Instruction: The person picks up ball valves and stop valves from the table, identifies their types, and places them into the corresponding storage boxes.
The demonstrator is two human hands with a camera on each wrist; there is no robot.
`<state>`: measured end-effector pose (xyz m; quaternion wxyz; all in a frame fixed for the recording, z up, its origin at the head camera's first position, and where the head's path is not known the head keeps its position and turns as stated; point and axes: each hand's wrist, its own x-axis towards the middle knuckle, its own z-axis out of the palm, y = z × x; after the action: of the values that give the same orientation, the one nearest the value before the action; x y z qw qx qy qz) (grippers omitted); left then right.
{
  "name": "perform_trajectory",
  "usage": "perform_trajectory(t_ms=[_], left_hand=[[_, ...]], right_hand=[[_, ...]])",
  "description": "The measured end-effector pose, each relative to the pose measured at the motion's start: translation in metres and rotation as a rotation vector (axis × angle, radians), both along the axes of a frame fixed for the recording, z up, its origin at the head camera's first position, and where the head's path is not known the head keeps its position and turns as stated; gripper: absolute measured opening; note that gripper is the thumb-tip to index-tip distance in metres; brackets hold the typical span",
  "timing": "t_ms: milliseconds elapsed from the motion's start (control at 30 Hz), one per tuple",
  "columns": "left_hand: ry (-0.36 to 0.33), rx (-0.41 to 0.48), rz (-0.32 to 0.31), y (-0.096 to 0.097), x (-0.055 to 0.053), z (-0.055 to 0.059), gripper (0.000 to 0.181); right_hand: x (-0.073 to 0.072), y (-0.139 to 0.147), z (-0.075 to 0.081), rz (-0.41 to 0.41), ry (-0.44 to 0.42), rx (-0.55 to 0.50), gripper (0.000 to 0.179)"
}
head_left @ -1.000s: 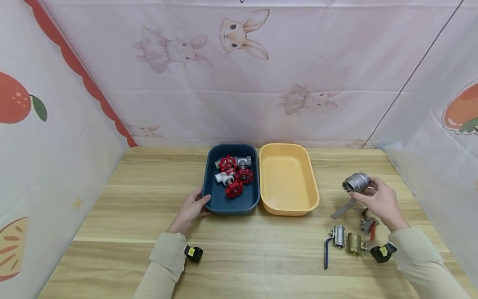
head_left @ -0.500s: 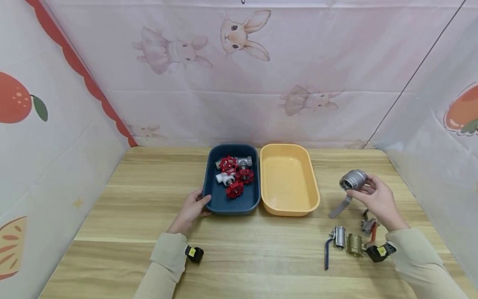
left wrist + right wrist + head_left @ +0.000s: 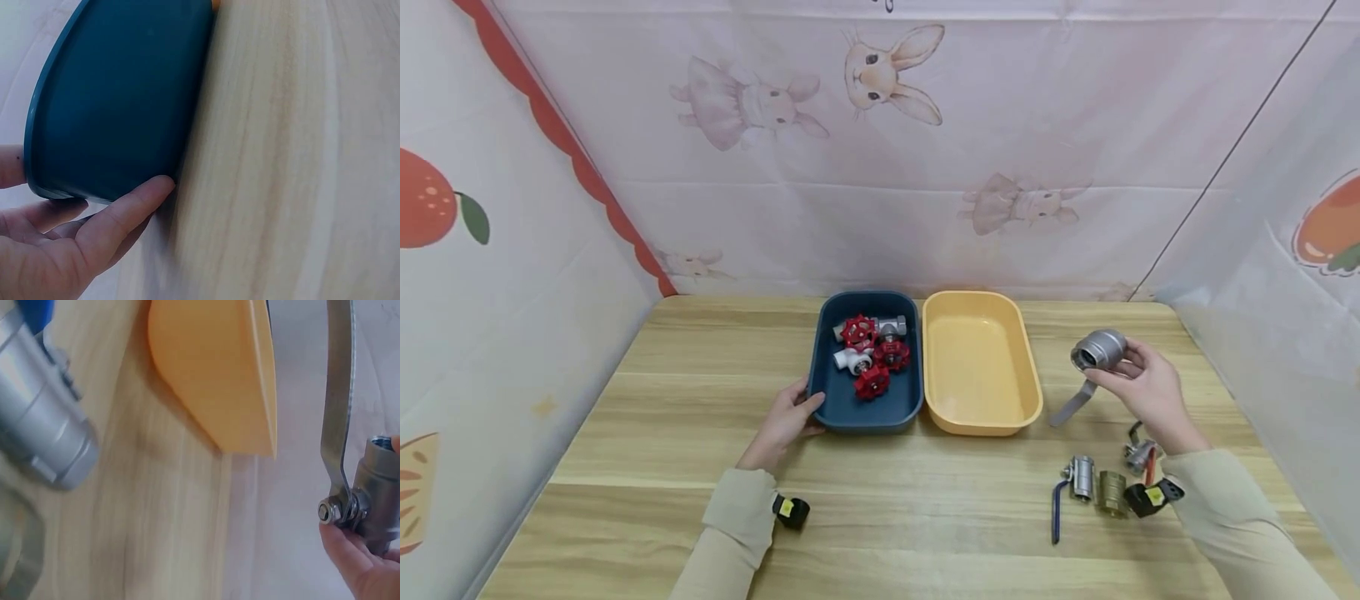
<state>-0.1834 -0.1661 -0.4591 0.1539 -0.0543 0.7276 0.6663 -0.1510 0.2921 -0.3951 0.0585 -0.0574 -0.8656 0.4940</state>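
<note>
At the near left corner of a dark blue tray (image 3: pixel 865 417), my left hand (image 3: pixel 784 423) holds the wall, thumb over the rim and fingers outside against the side. Several valves with red handwheels (image 3: pixel 872 382) lie in that tray. My right hand (image 3: pixel 1153 393) grips a large grey metal ball valve (image 3: pixel 1099 349) above the table, right of the yellow tray (image 3: pixel 977 367). Its long flat lever (image 3: pixel 338 387) hangs toward the table in the head view. In the right wrist view, fingers hide part of the valve body.
Below the right hand lie a steel ball valve with a blue lever (image 3: pixel 1082 477), a brass valve (image 3: pixel 1111 493) and a valve with a red lever (image 3: pixel 1140 457), partly hidden by the wrist camera. The trays stand side by side near the back curtain (image 3: pixel 880 242).
My right hand has carried the grey ball valve a little left and farther back, toward the yellow tray. The left hand has stayed on the blue tray.
</note>
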Motion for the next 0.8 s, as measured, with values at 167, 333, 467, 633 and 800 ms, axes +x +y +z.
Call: perform_trajectory(t_ms=[167, 333, 467, 633, 800], left_hand=[[-0.006, -0.005, 0.001, 0.0, 0.0, -0.002, 0.049], [-0.006, -0.001, 0.003, 0.0, 0.001, -0.001, 0.05], [-0.004, 0.005, 0.005, 0.0, 0.001, -0.001, 0.05], [-0.003, 0.005, 0.008, 0.001, 0.002, 0.0, 0.049], [-0.002, 0.007, 0.007, 0.0, 0.001, 0.0, 0.049]], right_hand=[[-0.005, -0.007, 0.003, 0.005, -0.018, 0.014, 0.081], [-0.014, -0.013, 0.009, 0.035, -0.007, 0.042, 0.08], [-0.022, -0.018, 0.013, 0.055, 0.002, 0.035, 0.077], [-0.031, -0.02, 0.018, 0.088, 0.0, 0.016, 0.077], [-0.04, -0.024, 0.022, 0.125, -0.008, -0.006, 0.078]])
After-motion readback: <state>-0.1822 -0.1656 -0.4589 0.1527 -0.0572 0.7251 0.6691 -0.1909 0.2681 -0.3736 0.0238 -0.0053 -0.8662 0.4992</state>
